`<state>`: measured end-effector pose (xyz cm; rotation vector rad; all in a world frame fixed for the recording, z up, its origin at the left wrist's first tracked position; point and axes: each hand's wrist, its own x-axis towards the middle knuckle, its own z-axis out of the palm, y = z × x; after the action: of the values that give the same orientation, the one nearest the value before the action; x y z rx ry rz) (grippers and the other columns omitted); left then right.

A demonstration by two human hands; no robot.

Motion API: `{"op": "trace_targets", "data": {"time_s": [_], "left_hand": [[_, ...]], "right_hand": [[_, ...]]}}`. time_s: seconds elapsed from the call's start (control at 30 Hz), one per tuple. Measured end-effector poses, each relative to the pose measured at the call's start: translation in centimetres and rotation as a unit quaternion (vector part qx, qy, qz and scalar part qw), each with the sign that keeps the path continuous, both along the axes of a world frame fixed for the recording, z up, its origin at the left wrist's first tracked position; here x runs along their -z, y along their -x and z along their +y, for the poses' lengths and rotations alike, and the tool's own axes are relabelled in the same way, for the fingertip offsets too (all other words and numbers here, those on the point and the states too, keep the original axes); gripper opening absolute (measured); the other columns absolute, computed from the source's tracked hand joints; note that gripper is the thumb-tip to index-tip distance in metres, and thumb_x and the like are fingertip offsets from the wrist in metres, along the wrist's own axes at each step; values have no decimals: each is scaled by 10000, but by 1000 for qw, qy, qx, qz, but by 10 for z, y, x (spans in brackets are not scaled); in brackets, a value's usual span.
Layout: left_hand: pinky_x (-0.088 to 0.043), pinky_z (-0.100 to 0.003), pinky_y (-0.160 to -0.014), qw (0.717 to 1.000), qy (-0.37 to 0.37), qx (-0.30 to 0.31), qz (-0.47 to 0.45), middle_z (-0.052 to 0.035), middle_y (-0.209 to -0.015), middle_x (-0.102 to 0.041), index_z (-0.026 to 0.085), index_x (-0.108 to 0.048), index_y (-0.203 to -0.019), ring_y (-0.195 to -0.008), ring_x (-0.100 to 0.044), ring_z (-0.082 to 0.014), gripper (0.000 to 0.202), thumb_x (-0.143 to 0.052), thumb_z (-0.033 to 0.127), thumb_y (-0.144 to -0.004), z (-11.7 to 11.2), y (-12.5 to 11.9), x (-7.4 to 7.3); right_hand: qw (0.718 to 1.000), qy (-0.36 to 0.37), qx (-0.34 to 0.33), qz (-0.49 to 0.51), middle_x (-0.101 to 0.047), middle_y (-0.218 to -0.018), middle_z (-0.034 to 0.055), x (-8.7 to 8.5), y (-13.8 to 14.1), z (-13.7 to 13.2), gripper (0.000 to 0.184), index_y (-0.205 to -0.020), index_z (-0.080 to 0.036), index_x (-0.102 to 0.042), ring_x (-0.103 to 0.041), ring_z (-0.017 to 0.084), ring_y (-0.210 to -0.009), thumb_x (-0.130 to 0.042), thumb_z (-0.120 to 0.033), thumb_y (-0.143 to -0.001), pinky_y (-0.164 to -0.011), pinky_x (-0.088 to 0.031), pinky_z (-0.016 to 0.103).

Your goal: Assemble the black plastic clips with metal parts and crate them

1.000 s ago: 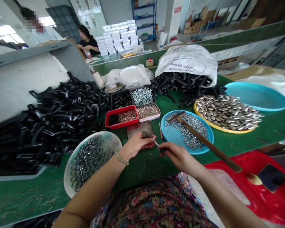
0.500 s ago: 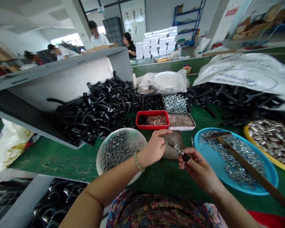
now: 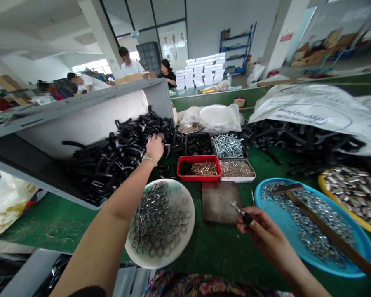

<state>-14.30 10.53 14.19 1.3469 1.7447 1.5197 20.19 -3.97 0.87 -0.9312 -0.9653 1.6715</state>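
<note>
My left hand (image 3: 155,147) is stretched out to the pile of black curved plastic parts (image 3: 120,154) and rests on top of it, fingers curled down among the parts; I cannot tell whether it grips one. My right hand (image 3: 261,231) stays near me over the green table (image 3: 222,247), pinching a small black piece with a metal screw (image 3: 240,210) sticking out toward the left. A brown flat block (image 3: 221,202) lies just beyond that screw. A white bowl of metal rings (image 3: 160,222) sits under my left forearm.
A red tray (image 3: 198,168), a black tray (image 3: 198,144), a tray of screws (image 3: 228,145) and one of small brass parts (image 3: 236,169) stand behind the block. A blue dish of washers (image 3: 309,227) holds a hammer (image 3: 324,227). A yellow dish (image 3: 352,192) is at right. People work far behind.
My left hand left the small piece and reached forward to the black parts pile. My right hand kept the screw piece. The view tilted up a little.
</note>
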Motion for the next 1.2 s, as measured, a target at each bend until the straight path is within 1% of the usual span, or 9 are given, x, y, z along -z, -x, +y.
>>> {"op": "trace_targets", "data": {"time_s": [0.13,0.3,0.47,0.6,0.7,0.8,0.97,1.1,1.2], "left_hand": [[-364,-327,-890,987,54,-119,94,-110,-1038,-550,145,-420,-669,-1137,-406,-236,241,-644,96,-742,35,56,-4],[-227,-520,-985,972,107,-150,146,-116,-980,-579,133,-444,-660,-1205,-341,-333,290,-709,23,-614,55,80,8],[-350,-386,-971,981,58,-112,146,-48,-1021,-561,155,-507,-893,-1125,-454,-221,267,-671,89,-693,44,82,10],[-487,-274,-741,984,-105,65,-129,47,-920,-554,315,-442,-1135,-818,-574,-122,525,-665,113,-705,-2,39,8],[-500,-256,-630,928,17,210,-307,32,-849,-575,333,-482,-1127,-717,-580,-114,410,-642,224,-765,-54,-24,19],[-386,-171,-451,872,200,253,-369,11,-796,-564,246,-527,-1044,-559,-518,-74,334,-662,266,-739,-93,-89,45],[-385,-188,-504,902,254,260,-232,11,-823,-548,214,-488,-1047,-625,-523,-91,496,-746,380,-657,-109,-136,91],[-430,-242,-705,957,179,220,-55,6,-858,-548,202,-512,-1005,-799,-546,-147,578,-819,189,-515,-109,-128,99],[-422,-236,-622,950,191,213,-124,18,-796,-550,207,-489,-1038,-673,-537,-121,469,-744,254,-647,-115,-128,93]], "right_hand": [[1000,13,11,27,-671,-818,42,1,0,-2,253,-937,-265,-634,-651,187,-689,-710,-391,-731,-679,-523,347],[999,8,7,47,-672,-825,44,1,1,3,246,-957,-257,-627,-654,174,-694,-697,-371,-750,-683,-519,324],[999,-19,19,41,-662,-835,39,-7,4,5,220,-959,-234,-588,-652,171,-708,-657,-351,-786,-706,-525,335],[997,-74,-30,2,-676,-905,41,-11,9,8,178,-992,-234,-527,-669,177,-758,-562,-340,-853,-721,-541,354],[975,-166,-63,-133,-676,-953,44,-18,11,9,172,-1049,-237,-540,-670,173,-823,-498,-271,-885,-776,-543,361],[897,-310,-94,-302,-667,-1011,64,-29,10,6,262,-1112,-235,-587,-642,184,-925,-475,-193,-879,-839,-526,362],[801,-429,-125,-398,-642,-1136,86,-33,2,-5,409,-1220,-237,-556,-615,203,-1024,-418,-98,-860,-860,-526,376],[796,-416,-90,-431,-632,-1150,89,-26,-11,-11,439,-1244,-244,-534,-608,212,-1043,-414,-81,-854,-872,-525,386],[801,-407,-77,-433,-628,-1135,95,-24,-17,-11,432,-1247,-239,-516,-607,207,-1036,-400,-74,-865,-868,-521,375]]}}
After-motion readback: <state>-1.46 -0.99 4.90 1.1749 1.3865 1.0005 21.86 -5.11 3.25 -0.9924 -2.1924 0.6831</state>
